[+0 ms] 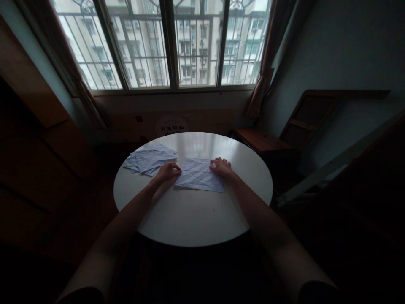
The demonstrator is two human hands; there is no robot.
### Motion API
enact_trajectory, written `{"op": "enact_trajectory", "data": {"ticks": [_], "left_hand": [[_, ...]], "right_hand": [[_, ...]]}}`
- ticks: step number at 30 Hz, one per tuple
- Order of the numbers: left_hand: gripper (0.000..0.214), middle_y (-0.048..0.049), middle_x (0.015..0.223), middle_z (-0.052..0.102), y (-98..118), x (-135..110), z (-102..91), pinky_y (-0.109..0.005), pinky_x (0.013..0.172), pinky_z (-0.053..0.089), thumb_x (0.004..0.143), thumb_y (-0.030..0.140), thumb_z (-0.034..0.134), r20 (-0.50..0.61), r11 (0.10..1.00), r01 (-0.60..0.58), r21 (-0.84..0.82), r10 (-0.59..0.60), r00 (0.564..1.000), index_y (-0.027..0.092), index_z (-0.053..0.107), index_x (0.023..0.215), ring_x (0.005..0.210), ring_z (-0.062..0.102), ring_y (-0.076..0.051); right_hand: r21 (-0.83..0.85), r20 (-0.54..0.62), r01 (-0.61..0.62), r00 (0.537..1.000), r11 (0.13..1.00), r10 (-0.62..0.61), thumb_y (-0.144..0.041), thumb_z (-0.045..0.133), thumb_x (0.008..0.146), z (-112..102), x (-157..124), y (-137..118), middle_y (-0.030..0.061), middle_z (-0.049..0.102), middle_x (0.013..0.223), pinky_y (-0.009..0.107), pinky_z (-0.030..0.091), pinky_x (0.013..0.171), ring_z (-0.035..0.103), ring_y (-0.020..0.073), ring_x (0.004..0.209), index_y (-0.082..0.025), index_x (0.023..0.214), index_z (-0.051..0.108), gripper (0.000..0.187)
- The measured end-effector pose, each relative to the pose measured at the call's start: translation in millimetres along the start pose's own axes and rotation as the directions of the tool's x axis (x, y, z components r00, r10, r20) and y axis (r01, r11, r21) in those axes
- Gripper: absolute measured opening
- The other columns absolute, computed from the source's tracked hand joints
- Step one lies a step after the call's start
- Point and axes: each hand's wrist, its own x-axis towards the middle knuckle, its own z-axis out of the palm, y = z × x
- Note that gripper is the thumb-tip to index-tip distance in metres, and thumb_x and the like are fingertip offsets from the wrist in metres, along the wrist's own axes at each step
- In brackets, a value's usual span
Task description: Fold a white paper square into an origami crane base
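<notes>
A creased sheet of paper point(200, 175) lies on the round white table point(193, 219), between my two hands. My left hand point(168, 171) pinches the left edge of this sheet, thumb and fingers closed together. At the sheet's upper right edge rests my right hand point(221, 166), its fingers curled and pressing on the paper; whether it grips the edge is hard to see in the dim light. Left of my left hand is a loose pile of similar creased papers point(148, 158), fanned out unevenly.
Behind the table stands a cardboard box point(209, 118) with printed characters, under a barred window point(196, 50). A wooden chair point(262, 139) is at the back right. On the left rises a dark wooden cabinet point(34, 147).
</notes>
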Motion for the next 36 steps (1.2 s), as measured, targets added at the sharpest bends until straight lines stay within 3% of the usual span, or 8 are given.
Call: {"op": "enact_trajectory", "data": {"ticks": [9, 14, 18, 21, 24, 28, 32, 36], "left_hand": [[0.022, -0.0078, 0.095, 0.071, 9, -1, 0.9, -0.03, 0.083, 0.05, 0.076, 0.032, 0.068, 0.03, 0.987, -0.132, -0.094, 0.136, 0.99, 0.019, 0.076, 0.091, 0.087, 0.065, -0.02], [0.023, -0.0082, 0.097, 0.071, 10, -1, 1.2, -0.03, 0.084, 0.05, 0.075, 0.035, 0.069, 0.061, 0.984, -0.108, -0.142, 0.118, 0.991, 0.019, 0.076, 0.09, 0.089, 0.065, -0.02], [0.025, -0.0087, 0.099, 0.07, 10, -1, 1.5, -0.031, 0.086, 0.05, 0.074, 0.036, 0.071, 0.072, 0.984, -0.091, -0.15, 0.103, 0.992, 0.018, 0.076, 0.091, 0.092, 0.065, -0.02], [0.026, -0.0072, 0.102, 0.07, 12, -1, 1.9, -0.031, 0.086, 0.049, 0.074, 0.037, 0.072, 0.063, 0.996, -0.045, -0.071, 0.049, 0.997, 0.019, 0.076, 0.092, 0.094, 0.064, -0.021], [0.023, -0.006, 0.103, 0.07, 17, -3, 1.9, -0.032, 0.088, 0.048, 0.077, 0.04, 0.07, 0.031, 0.998, -0.01, 0.055, 0.008, 0.999, 0.021, 0.076, 0.09, 0.096, 0.064, -0.022], [0.026, -0.008, 0.107, 0.069, 24, -7, 4.0, -0.037, 0.098, 0.045, 0.08, 0.039, 0.067, -0.024, 0.986, -0.056, 0.155, 0.06, 0.998, 0.021, 0.075, 0.095, 0.106, 0.061, -0.026], [0.042, -0.0105, 0.128, 0.062, 29, -8, 8.4, -0.039, 0.105, 0.041, 0.083, 0.043, 0.062, 0.046, 0.974, -0.223, 0.046, 0.221, 0.974, 0.019, 0.067, 0.117, 0.12, 0.056, -0.026], [0.039, -0.0097, 0.134, 0.058, 32, -8, 8.1, -0.037, 0.104, 0.042, 0.086, 0.047, 0.057, 0.173, 0.971, -0.239, -0.015, 0.238, 0.956, 0.021, 0.068, 0.113, 0.121, 0.056, -0.025]], "right_hand": [[-0.002, -0.002, 0.004, 1.0, 1.0, -0.004, -0.045, 0.045, 0.088, 0, 1, 0, 0.0082, 0.041, 0.147, 0.054, 0.028, 0.106, 0.038, 0.034, 0.13, -0.029, 0.134, 0.053, 0.049], [-0.001, -0.009, 0.005, 1.0, 1.0, -0.005, -0.045, 0.046, 0.089, 2, 1, 1, 0.009, 0.042, 0.146, 0.053, 0.029, 0.106, 0.039, 0.0336, 0.129, -0.028, 0.134, 0.053, 0.049], [-0.017, -0.129, 0.018, 0.991, 1.0, -0.02, -0.046, 0.048, 0.09, 1, 1, 1, 0.0098, 0.045, 0.143, 0.053, 0.027, 0.108, 0.04, 0.0327, 0.129, -0.027, 0.127, 0.06, 0.044], [0.005, -0.19, 0.099, 0.977, 0.995, -0.097, -0.048, 0.048, 0.091, -3, 1, -2, 0.0102, 0.052, 0.136, 0.045, 0.034, 0.105, 0.048, 0.03, 0.121, -0.024, 0.128, 0.059, 0.046], [0.044, -0.165, 0.27, 0.952, 0.962, -0.259, -0.053, 0.05, 0.09, -4, 1, -6, 0.0084, 0.055, 0.133, 0.037, 0.04, 0.099, 0.052, 0.0269, 0.117, -0.025, 0.135, 0.053, 0.053], [0.055, -0.093, 0.417, 0.907, 0.907, -0.411, -0.056, 0.058, 0.084, 2, -1, -11, 0.0062, 0.054, 0.136, 0.038, 0.037, 0.103, 0.048, 0.0273, 0.123, -0.028, 0.137, 0.051, 0.06], [0.062, -0.013, 0.423, 0.906, 0.904, -0.423, -0.055, 0.061, 0.083, 5, -2, -11, 0.0053, 0.053, 0.138, 0.039, 0.033, 0.107, 0.047, 0.0265, 0.126, -0.029, 0.13, 0.059, 0.054], [0.054, 0.002, 0.358, 0.934, 0.932, -0.359, -0.058, 0.063, 0.08, 3, 0, -6, 0.0056, 0.052, 0.139, 0.04, 0.032, 0.108, 0.046, 0.0277, 0.127, -0.03, 0.128, 0.06, 0.056]]}}
